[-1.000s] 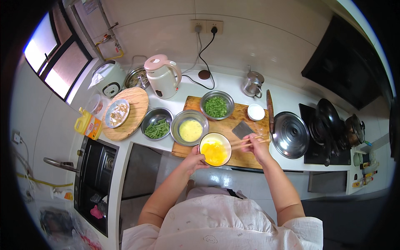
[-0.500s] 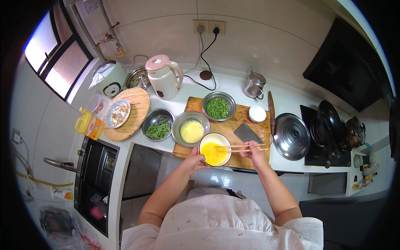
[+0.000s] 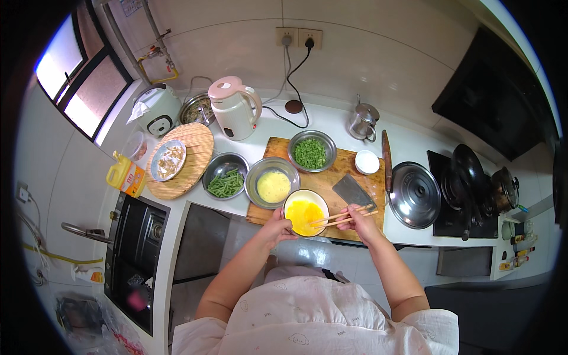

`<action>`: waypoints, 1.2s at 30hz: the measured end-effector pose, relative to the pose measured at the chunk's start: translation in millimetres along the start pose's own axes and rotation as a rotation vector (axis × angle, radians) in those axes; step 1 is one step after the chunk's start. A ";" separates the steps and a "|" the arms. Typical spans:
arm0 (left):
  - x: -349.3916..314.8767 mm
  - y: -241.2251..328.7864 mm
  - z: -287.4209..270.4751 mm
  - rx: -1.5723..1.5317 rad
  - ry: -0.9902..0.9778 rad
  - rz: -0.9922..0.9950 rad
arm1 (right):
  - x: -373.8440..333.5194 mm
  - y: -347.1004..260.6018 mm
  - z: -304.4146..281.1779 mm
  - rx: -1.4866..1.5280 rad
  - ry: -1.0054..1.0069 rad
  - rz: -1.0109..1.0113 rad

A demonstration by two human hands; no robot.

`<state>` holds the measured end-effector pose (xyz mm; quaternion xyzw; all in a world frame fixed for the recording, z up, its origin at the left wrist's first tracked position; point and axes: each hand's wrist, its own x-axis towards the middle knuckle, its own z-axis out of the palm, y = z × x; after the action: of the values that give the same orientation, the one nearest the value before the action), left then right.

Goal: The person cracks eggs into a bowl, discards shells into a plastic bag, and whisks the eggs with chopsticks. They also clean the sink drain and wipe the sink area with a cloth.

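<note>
My left hand (image 3: 277,228) grips the side of a dark-rimmed bowl (image 3: 322,204) at the front edge of the cutting board. Yellow beaten egg (image 3: 303,214) lies inside it. Between the fingers of my right hand (image 3: 358,220) is a pair of wooden chopsticks (image 3: 335,219), their tips dipped in the egg. Just behind stands a metal bowl (image 3: 251,180) of paler yellow liquid. Farther back on the board, another metal bowl (image 3: 332,155) holds chopped green pieces (image 3: 310,154). A cleaver (image 3: 354,190) rests flat beyond my right hand, near a small white bowl (image 3: 367,162).
Left of the wooden cutting board (image 3: 278,145) are a bowl of green beans (image 3: 225,184), a round bamboo mat (image 3: 198,145) with a plate, an oil jug (image 3: 125,176), a kettle (image 3: 232,112) and a rice cooker (image 3: 157,109). Rightward are a pan lid (image 3: 415,195) and the cooktop (image 3: 441,222).
The chopsticks have swung to a steeper slant, their tips lower in the egg. My right hand has shifted slightly down and left; my left hand keeps its hold on the bowl.
</note>
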<state>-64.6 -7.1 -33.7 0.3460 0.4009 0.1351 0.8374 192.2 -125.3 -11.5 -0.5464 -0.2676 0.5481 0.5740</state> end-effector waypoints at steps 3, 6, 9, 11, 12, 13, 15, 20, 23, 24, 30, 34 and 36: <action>-3.9 -0.5 0.7 -0.003 0.008 0.007 | 5.6 -1.8 0.0 0.051 0.092 -0.124; -2.2 -1.5 -2.0 -0.002 0.007 0.009 | 3.1 -11.4 1.8 -0.120 -0.107 0.081; -5.3 -2.0 -0.4 0.001 0.018 0.011 | 10.4 -25.1 2.5 -0.166 0.005 -0.100; -3.8 -1.2 -1.4 0.002 0.027 0.002 | 17.4 -28.5 -0.8 -0.288 -0.033 -0.188; -3.5 -1.6 -2.3 0.006 0.025 0.000 | 17.4 -30.0 -0.6 -0.280 -0.092 -0.119; -3.2 -2.3 -3.1 0.008 0.025 -0.002 | 15.5 -32.9 0.2 -0.272 -0.151 -0.049; -3.1 -3.5 -1.7 0.011 0.007 -0.001 | 14.6 -35.3 4.1 -0.258 -0.118 -0.053; -6.0 0.3 0.5 0.003 0.006 -0.008 | 8.2 -25.4 5.7 -0.230 -0.144 0.065; -9.2 3.0 3.8 -0.011 0.015 0.007 | 12.8 -12.7 0.7 -0.104 0.017 -0.055; -9.2 3.9 4.5 -0.011 0.011 0.008 | 13.1 -8.0 0.1 -0.087 0.083 -0.111; -10.4 4.2 4.1 -0.011 0.002 0.008 | 2.1 -2.9 5.9 0.085 0.068 0.004; -10.4 1.9 2.3 -0.005 0.016 -0.002 | -2.2 -4.3 7.9 0.048 -0.003 0.083; -10.8 -0.3 1.0 -0.009 0.012 0.000 | -0.9 1.1 4.2 0.144 0.088 -0.016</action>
<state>-70.7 -13.2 -27.3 0.3416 0.4055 0.1391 0.8364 187.8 -125.0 -11.2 -0.5252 -0.2065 0.5368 0.6272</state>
